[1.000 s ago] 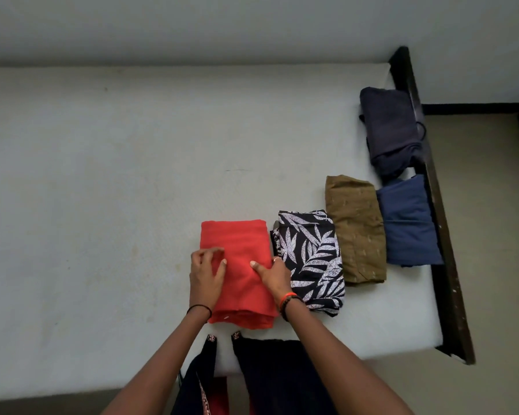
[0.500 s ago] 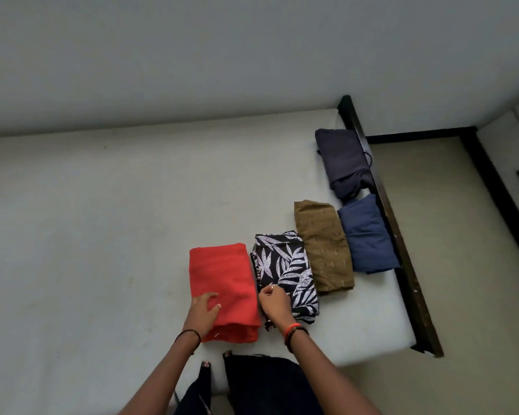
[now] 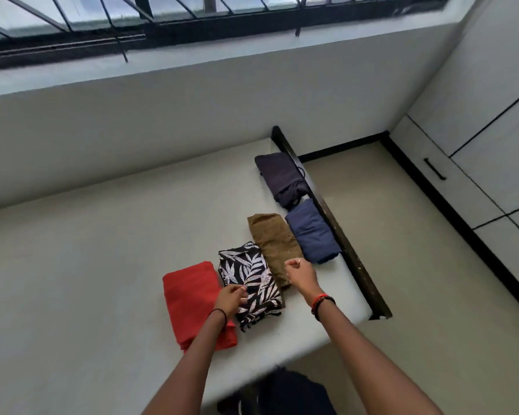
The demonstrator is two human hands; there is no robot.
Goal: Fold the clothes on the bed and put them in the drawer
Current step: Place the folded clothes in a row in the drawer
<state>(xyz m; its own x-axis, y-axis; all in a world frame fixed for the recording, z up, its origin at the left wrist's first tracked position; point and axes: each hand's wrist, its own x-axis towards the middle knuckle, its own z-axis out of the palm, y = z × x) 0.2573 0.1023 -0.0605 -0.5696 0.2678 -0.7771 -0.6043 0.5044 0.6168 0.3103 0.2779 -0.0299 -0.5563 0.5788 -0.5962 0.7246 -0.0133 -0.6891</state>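
Head view: five folded clothes lie side by side on the bed (image 3: pixel 102 265): a red cloth (image 3: pixel 192 301), a black-and-white leaf-print garment (image 3: pixel 252 277), an olive-brown cloth (image 3: pixel 273 241), a blue cloth (image 3: pixel 312 232) and a dark navy cloth (image 3: pixel 279 175). The left hand (image 3: pixel 231 298) sits where the red and leaf-print pieces meet, fingers curled; I cannot tell whether it grips fabric. The right hand (image 3: pixel 300 275) is a closed fist over the olive-brown cloth's near end, with nothing visible in it. A white drawer (image 3: pixel 456 187) stands closed across the floor.

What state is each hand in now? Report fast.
Left hand: fingers curled at the leaf-print cloth; grip cannot be told.
Right hand: closed fist over the brown cloth, nothing visibly held.
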